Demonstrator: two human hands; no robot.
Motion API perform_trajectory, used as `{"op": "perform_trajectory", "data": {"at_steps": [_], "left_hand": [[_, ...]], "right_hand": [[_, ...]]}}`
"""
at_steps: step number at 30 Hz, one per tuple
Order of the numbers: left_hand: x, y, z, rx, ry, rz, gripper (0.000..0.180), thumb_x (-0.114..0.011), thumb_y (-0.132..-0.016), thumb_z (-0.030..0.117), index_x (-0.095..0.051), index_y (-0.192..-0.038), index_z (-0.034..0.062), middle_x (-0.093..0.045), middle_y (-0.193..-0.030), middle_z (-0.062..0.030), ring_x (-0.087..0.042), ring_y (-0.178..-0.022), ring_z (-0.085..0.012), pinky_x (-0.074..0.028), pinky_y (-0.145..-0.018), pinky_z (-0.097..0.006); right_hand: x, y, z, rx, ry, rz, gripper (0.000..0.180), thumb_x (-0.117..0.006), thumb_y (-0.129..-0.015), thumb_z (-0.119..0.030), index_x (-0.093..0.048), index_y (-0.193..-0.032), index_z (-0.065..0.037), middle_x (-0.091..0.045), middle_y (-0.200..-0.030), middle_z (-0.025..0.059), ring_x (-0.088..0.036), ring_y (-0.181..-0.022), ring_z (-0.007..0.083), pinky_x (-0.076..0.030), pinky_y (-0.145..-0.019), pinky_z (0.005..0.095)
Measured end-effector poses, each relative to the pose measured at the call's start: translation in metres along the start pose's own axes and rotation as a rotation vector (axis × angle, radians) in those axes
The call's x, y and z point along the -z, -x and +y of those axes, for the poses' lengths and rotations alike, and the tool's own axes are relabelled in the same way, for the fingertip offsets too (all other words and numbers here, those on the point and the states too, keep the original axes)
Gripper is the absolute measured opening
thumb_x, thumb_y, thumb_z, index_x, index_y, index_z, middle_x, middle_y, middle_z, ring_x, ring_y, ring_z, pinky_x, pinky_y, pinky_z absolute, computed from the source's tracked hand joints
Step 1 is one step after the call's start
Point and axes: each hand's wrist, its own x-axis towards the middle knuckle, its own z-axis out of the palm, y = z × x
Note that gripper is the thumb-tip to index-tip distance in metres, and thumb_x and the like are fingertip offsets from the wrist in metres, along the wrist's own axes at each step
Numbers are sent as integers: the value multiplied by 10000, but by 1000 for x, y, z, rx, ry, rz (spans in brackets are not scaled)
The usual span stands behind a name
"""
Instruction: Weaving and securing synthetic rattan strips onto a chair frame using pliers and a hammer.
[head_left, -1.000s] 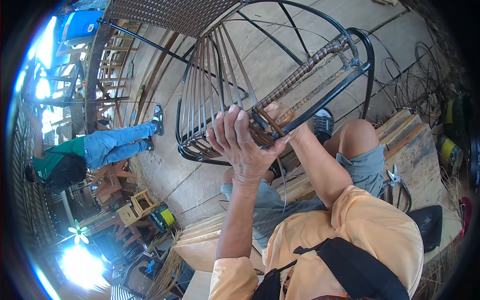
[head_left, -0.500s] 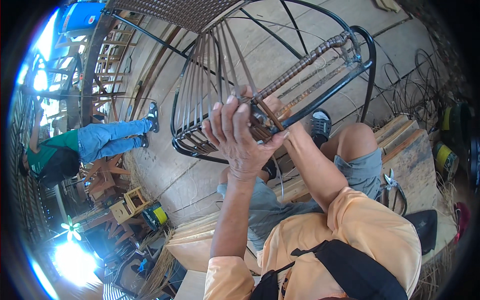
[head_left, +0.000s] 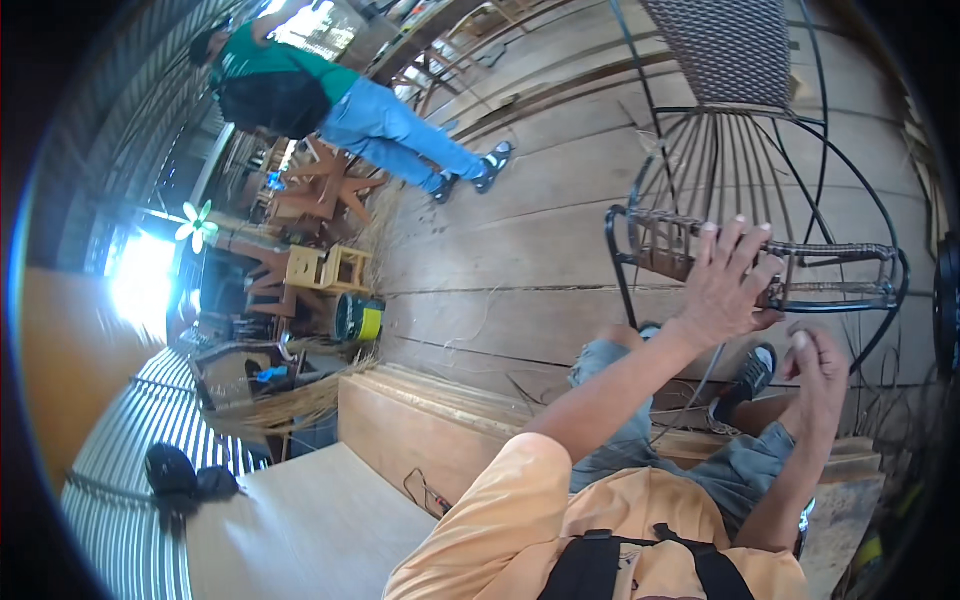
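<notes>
A black metal-framed chair [head_left: 893, 308] with a brown woven backrest [head_left: 772, 62] stands in front of me at the right. Brown strands [head_left: 712, 165] fan from the backrest to the front of its seat. My left hand [head_left: 728, 280] lies over the partly wrapped front rail [head_left: 835, 250], fingers spread on top and thumb below. Nearer to me, just under the rail, my right hand [head_left: 820, 358] is curled with its fingertips together; anything pinched there is too small to make out. A thin grey strip [head_left: 708, 380] hangs below my left hand toward my lap.
Stacked boards [head_left: 430, 405] lie beside my legs, with a pale sheet [head_left: 310, 520] at the lower left. A co-worker in a green shirt [head_left: 335, 80] stands at the far left. A small wooden stool [head_left: 345, 270] and a dark green tub [head_left: 358, 318] sit beyond the boards.
My view has swung, so the chair now appears further right. My right hand has come out from under the rail toward me, fingers curled. My left hand still lies on the rail.
</notes>
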Motion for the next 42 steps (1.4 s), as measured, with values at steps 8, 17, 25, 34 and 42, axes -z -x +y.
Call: {"op": "perform_trajectory", "data": {"at_steps": [8, 17, 25, 34, 42], "left_hand": [[2, 3, 5, 8, 63, 106, 660, -737, -586, 345, -437, -1143, 154, -379, -1305, -135, -315, -1234, -383, -203, -1020, -557], [0, 3, 5, 66, 70, 23, 827, -727, -574, 412, -380, -1245, 77, -388, -1275, -125, -321, -1237, -343, -201, -1032, -533], [7, -2, 5, 51, -9, -45, 910, -693, -580, 508, -387, -1273, 4, -391, -1293, -147, -327, -1232, -341, -200, -1045, -523], [2, -4, 2, 20, -68, 6, 828, -604, -635, 528, -396, -1262, 27, -392, -1272, -129, -320, -1235, -329, -197, -1033, -524], [47, 1, 37, 461, 365, 114, 527, -571, -834, 382, -443, -1199, 24, -514, -1134, -151, -517, -987, -288, -434, -836, -412]], "right_hand": [[-38, -44, -3, 249, 578, 162, 198, -554, -864, -90, -573, -1040, -1, -601, -806, 101, -550, -728, 159, -458, -686, 282], [-29, -22, -26, 129, 95, -68, 44, -542, -837, -85, -522, -830, -46, -453, -787, -27, -407, -779, 73, -347, -731, 220], [-17, 16, -47, 344, -239, -221, 274, -514, -916, -285, -507, -945, -12, -424, -640, -18, -397, -576, 47, -313, -530, 190], [-12, 47, -59, 377, 481, -201, 252, -486, -918, -249, -577, -864, -21, -513, -699, 44, -450, -572, 122, -345, -530, 263], [-5, 54, -38, 407, 598, -144, 225, -483, -915, -243, -591, -904, -46, -563, -688, 82, -545, -586, 209, -403, -557, 289]]}}
